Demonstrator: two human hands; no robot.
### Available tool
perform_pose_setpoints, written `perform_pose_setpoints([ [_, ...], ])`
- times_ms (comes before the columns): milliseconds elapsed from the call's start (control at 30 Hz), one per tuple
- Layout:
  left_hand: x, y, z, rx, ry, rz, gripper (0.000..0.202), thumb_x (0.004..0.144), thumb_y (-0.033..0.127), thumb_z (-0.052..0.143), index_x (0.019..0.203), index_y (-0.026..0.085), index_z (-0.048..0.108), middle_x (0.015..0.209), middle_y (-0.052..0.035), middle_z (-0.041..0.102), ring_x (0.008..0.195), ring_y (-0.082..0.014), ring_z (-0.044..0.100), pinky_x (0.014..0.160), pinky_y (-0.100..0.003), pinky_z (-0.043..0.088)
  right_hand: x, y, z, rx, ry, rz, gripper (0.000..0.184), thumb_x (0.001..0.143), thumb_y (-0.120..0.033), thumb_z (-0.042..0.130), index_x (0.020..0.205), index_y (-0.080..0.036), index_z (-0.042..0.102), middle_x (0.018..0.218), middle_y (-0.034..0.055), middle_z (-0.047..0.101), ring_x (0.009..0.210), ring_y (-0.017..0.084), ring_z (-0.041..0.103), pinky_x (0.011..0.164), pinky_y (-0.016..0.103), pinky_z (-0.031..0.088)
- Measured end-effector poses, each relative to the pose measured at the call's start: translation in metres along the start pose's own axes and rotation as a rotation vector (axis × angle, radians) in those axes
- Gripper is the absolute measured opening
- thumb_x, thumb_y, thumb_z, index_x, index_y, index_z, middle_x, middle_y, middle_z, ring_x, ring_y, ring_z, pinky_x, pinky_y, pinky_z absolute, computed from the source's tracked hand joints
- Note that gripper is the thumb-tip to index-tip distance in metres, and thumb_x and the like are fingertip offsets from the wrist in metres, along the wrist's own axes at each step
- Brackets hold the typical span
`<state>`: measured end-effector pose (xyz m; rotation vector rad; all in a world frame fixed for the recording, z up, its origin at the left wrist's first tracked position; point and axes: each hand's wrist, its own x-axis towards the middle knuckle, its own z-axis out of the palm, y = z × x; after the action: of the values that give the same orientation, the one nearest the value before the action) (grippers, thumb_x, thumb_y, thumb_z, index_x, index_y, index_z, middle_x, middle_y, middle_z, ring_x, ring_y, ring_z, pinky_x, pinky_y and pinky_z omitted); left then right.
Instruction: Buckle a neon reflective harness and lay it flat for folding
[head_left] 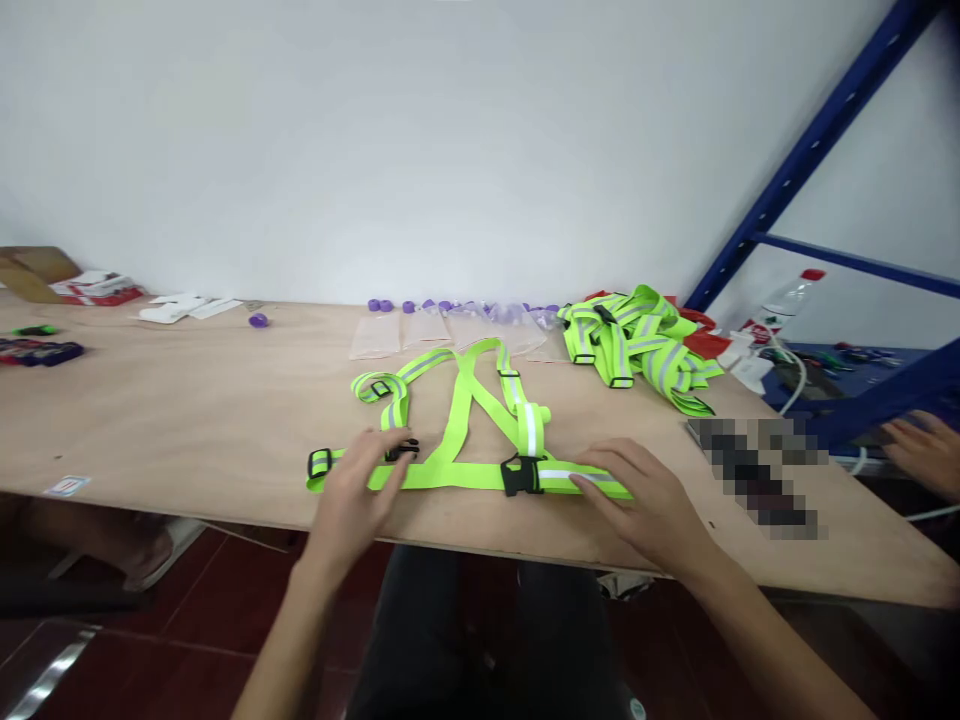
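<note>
A neon-yellow reflective vest [472, 475] made of elastic straps with a grey stripe lies spread on the wooden table. My left hand [358, 490] closes on its left side, thumb and fingers at a black pronged buckle half [405, 449]. Fingers of my right hand [649, 500] pinch the waist strap on the right, just beyond the black buckle socket [520, 476]. The two buckle halves are apart. Black strap sliders sit on the shoulder straps and at the left end of the waist strap.
More reflective vests [637, 345] are heaped at the back right. Clear plastic bags [377, 336] and small purple rolls [380, 305] line the wall. A blue metal frame [810, 150], a bottle [784, 305] and another person's hand [926, 455] are on the right.
</note>
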<state>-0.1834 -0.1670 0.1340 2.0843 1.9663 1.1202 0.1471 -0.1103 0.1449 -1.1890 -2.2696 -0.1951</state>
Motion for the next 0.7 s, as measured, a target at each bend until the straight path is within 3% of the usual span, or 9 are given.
perform_pose_setpoints([
  [67, 0.005, -0.028, -0.017, 0.122, -0.117, -0.121, 0.044, 0.090, 0.050, 0.046, 0.124, 0.026, 0.061, 0.128, 0.0045, 0.052, 0.121, -0.0020, 0.049, 0.127, -0.026, 0.027, 0.007, -0.019, 0.013, -0.034, 0.122, -0.191, 0.022, 0.081, -0.035, 0.054, 0.094, -0.025, 0.068, 0.101, -0.0048, 0.052, 0.103, -0.016, 0.035, 0.097, 0.001, 0.026],
  [133, 0.012, -0.045, -0.024, 0.202, -0.318, -0.170, 0.048, 0.088, 0.051, 0.049, 0.129, 0.028, 0.057, 0.134, 0.0038, 0.048, 0.127, -0.0077, 0.046, 0.130, -0.038, 0.019, 0.014, -0.032, 0.025, -0.048, 0.151, -0.299, 0.020, 0.080, -0.033, 0.056, 0.095, -0.029, 0.068, 0.102, -0.0067, 0.052, 0.104, -0.015, 0.033, 0.097, 0.001, 0.023],
  [200, 0.019, -0.050, -0.022, 0.251, -0.486, -0.198, 0.052, 0.088, 0.052, 0.048, 0.135, 0.031, 0.053, 0.139, 0.0038, 0.043, 0.132, -0.0110, 0.043, 0.127, -0.038, 0.025, 0.019, -0.035, 0.033, -0.027, 0.072, -0.302, 0.022, 0.083, -0.035, 0.051, 0.096, -0.029, 0.068, 0.101, -0.0058, 0.052, 0.101, -0.015, 0.031, 0.093, 0.002, 0.022],
  [267, 0.024, -0.048, -0.017, 0.274, -0.567, -0.217, 0.053, 0.090, 0.053, 0.044, 0.138, 0.032, 0.051, 0.141, 0.0034, 0.041, 0.133, -0.0124, 0.042, 0.121, -0.034, 0.034, 0.020, -0.029, 0.035, 0.019, -0.091, -0.190, 0.029, 0.087, -0.041, 0.045, 0.100, -0.028, 0.067, 0.103, -0.0028, 0.051, 0.095, -0.015, 0.030, 0.087, 0.003, 0.022],
  [367, 0.028, -0.045, -0.012, 0.291, -0.566, -0.231, 0.053, 0.089, 0.054, 0.043, 0.138, 0.035, 0.050, 0.139, 0.0031, 0.043, 0.130, -0.0129, 0.043, 0.114, -0.029, 0.039, 0.014, -0.009, 0.030, 0.061, -0.360, 0.091, 0.048, 0.085, -0.058, 0.041, 0.115, -0.028, 0.063, 0.112, -0.0011, 0.048, 0.095, -0.014, 0.031, 0.081, 0.002, 0.024],
  [467, 0.030, -0.048, -0.008, 0.282, -0.547, -0.208, 0.052, 0.088, 0.054, 0.046, 0.137, 0.039, 0.051, 0.138, 0.0044, 0.044, 0.127, -0.0115, 0.045, 0.112, -0.025, 0.039, 0.006, 0.005, 0.026, 0.082, -0.541, 0.232, 0.065, 0.079, -0.068, 0.043, 0.129, -0.029, 0.054, 0.127, -0.0012, 0.040, 0.110, -0.012, 0.036, 0.086, -0.002, 0.030],
  [600, 0.033, -0.053, -0.006, 0.280, -0.499, -0.187, 0.051, 0.085, 0.058, 0.047, 0.132, 0.039, 0.055, 0.134, 0.0064, 0.047, 0.122, -0.0103, 0.049, 0.107, -0.022, 0.041, 0.004, 0.007, 0.032, 0.158, -0.614, 0.281, 0.074, 0.076, -0.070, 0.046, 0.138, -0.029, 0.047, 0.137, -0.0027, 0.032, 0.126, -0.008, 0.035, 0.104, 0.000, 0.037],
  [700, 0.034, -0.051, -0.008, 0.199, -0.357, -0.187, 0.055, 0.082, 0.066, 0.049, 0.127, 0.037, 0.060, 0.129, 0.0067, 0.051, 0.115, -0.0056, 0.053, 0.099, -0.015, 0.042, 0.005, 0.003, 0.039, 0.220, -0.632, 0.328, 0.072, 0.078, -0.068, 0.045, 0.139, -0.030, 0.046, 0.136, -0.0026, 0.035, 0.123, -0.008, 0.037, 0.104, 0.001, 0.038],
])
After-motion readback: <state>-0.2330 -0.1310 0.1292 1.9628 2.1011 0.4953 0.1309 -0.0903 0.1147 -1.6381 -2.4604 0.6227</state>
